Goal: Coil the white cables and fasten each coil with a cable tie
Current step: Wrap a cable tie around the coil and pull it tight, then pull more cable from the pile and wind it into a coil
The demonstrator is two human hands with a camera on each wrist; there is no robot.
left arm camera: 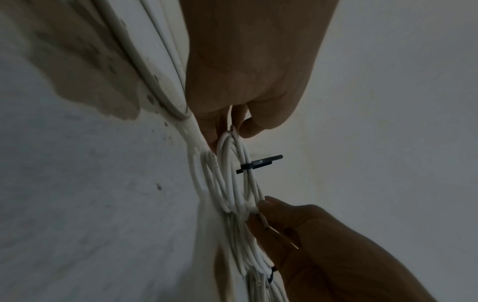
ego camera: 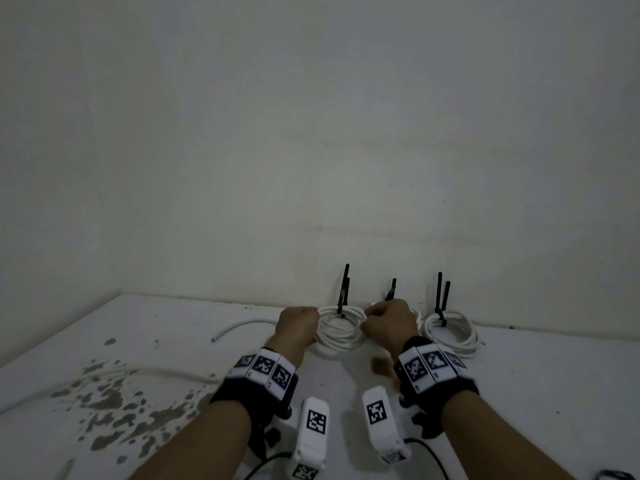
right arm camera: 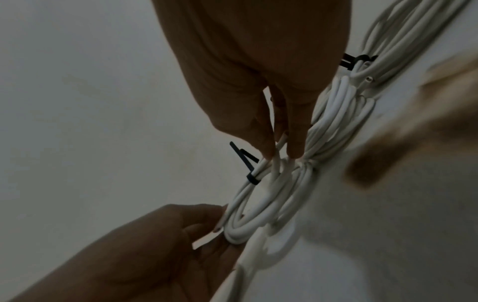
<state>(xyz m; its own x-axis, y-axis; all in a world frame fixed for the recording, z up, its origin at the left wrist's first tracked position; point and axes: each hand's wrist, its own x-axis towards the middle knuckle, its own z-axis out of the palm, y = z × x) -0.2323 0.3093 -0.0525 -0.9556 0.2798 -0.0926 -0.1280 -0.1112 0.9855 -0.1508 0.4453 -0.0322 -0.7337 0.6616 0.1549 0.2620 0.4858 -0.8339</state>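
Both hands pinch opposite rims of a round coil of white cable point(ego camera: 341, 332): left hand point(ego camera: 298, 325), right hand point(ego camera: 389, 323), a black plastic cable tie point(ego camera: 343, 292) cinched between. Should either pinch slacken, the springy loops could fan out beyond that single tie.

Right hand point(right arm camera: 258, 81) comes down from the top of the frame, fingertips point(right arm camera: 294, 151) pinching a white strand at the top edge of the white cable coil point(right arm camera: 261, 204) in the middle. A black cable tie point(right arm camera: 249, 173) is wrapped round the coil just left of those fingers, tail sticking up-left. Left hand point(right arm camera: 145, 251) reaches in from the lower left – thumb and fingers gripping the coil's bottom edge. Upper right there's another coil point(right arm camera: 403, 40) with its own black tie point(right arm camera: 359, 60) – all on a pale table point(right arm camera: 388, 245).
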